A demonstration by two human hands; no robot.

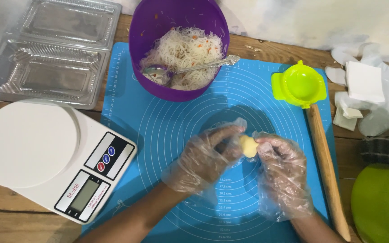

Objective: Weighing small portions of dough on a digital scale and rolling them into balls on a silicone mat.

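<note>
- Clear plastic gloves cover both our hands; our left hand (205, 157) and right hand (282, 173) meet over the blue silicone mat (167, 121).
- We pinch a small pale dough piece (248, 146) between the fingertips of both hands, held just above the mat.
- Beyond our left hand stands a purple bowl (178, 27) of noodle filling with a spoon (190, 68).
- Beyond our right hand sits a green dumpling press (299, 85); a wooden rolling pin (326, 166) lies just beside that hand.
- Well left of our left hand rests a white kitchen scale (46, 157).
</note>
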